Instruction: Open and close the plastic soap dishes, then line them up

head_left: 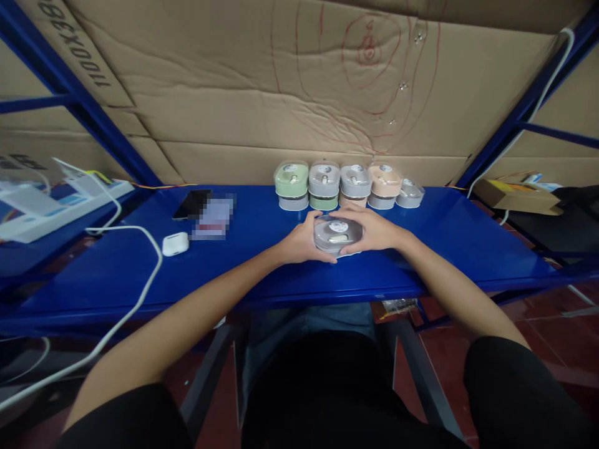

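Note:
A small grey container [327, 236] with a clear domed lid, a round white label and a pale tab on top is in front of me, near the table's front edge. My left hand [299, 243] wraps its left side, with the thumb at the front. Around the right side curls my right hand [377, 229], so both hands grip the same container. Part of its sides is hidden by my fingers. Just behind stand similar stacked containers: a green one [291, 181], grey ones [324, 179] and a peach one [385, 182] among the upper layer.
At the row's right end a single grey container [410, 194] stands unstacked. On the left of the blue table [234, 274] lie a white earbud case [175, 244], a black phone [191, 204] and a blurred-out item [213, 218]. A white cable [152, 274] crosses the left side. Cardboard [210, 93] walls the back.

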The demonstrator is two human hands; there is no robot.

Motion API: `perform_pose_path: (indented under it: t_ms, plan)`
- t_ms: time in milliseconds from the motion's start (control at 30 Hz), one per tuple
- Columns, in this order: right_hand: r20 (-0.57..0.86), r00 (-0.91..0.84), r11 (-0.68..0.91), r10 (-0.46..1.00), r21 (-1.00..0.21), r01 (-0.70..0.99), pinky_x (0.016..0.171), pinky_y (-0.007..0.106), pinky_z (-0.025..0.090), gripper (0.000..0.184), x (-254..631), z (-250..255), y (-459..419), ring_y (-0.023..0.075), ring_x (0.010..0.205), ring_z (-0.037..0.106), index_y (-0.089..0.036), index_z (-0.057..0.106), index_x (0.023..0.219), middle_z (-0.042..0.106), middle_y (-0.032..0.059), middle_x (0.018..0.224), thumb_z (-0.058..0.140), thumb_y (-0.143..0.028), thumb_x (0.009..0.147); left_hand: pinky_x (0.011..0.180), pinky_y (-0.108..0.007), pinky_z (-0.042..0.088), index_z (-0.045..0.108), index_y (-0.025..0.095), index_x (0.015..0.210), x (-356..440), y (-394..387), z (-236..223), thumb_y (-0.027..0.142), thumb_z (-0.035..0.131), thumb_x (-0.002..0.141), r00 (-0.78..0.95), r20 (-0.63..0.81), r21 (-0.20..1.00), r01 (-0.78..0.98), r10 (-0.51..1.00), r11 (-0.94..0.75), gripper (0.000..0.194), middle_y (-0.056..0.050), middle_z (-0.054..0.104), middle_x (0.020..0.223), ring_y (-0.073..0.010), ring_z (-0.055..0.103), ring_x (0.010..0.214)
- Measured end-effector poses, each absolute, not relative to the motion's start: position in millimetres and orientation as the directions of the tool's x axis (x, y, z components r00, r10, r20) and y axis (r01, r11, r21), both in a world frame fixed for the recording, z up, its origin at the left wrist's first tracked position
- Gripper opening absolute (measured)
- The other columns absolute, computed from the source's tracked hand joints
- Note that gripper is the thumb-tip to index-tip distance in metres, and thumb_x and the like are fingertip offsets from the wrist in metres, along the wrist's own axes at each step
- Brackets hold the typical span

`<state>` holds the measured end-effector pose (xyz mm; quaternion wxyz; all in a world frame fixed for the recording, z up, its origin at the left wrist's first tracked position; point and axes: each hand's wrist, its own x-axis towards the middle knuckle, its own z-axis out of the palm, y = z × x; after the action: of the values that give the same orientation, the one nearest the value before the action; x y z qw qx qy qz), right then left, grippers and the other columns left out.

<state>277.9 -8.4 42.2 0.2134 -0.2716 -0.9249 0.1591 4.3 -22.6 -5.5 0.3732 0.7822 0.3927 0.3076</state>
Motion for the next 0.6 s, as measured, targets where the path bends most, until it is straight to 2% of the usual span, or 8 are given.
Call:
perform_pose_path:
  t_ms: [233,467,600]
  plan:
    - [0.26,-0.786,0.8,0.561,-0.414,0.434,0.119,0.057,0.057,0.102,277,42,-8,0.038,0.136,0.068,-0.032,0.059,0.171,0.07,0.0132,0.15,0.094,-0.071,0.083,0.12,-0.075,0.054,0.046,0.023,0.156,0,-24,2,0.057,0.109,0.054,0.502,0.198,0.745,0.481,0.842,-0.463,0.125,-0.023,0.07,0.149,-0.0545,0.062,0.15]
    - [0.195,-0.739,0.744,0.646,-0.378,0.551,0.111,0.058,0.061,0.108,274,42,-15,0.0401,0.127,0.07,-0.03,0.054,0.176,0.072,0.0147,0.142,0.091,-0.075,0.085,0.117,-0.067,0.057,0.05,0.027,0.154,-4,-21,-1,0.057,0.107,0.059,0.519,0.273,0.73,0.437,0.81,-0.526,0.115,-0.017,0.075,0.143,-0.0477,0.071,0.142]
    - [0.177,-0.689,0.702,0.703,-0.329,0.631,0.1,0.056,0.063,0.109,271,41,-19,0.0398,0.118,0.072,-0.032,0.054,0.176,0.072,0.0152,0.136,0.087,-0.081,0.085,0.12,-0.069,0.054,0.049,0.024,0.155,-6,-17,-4,0.057,0.107,0.059,0.518,0.258,0.728,0.451,0.815,-0.517,0.117,-0.02,0.072,0.149,-0.0492,0.068,0.145]
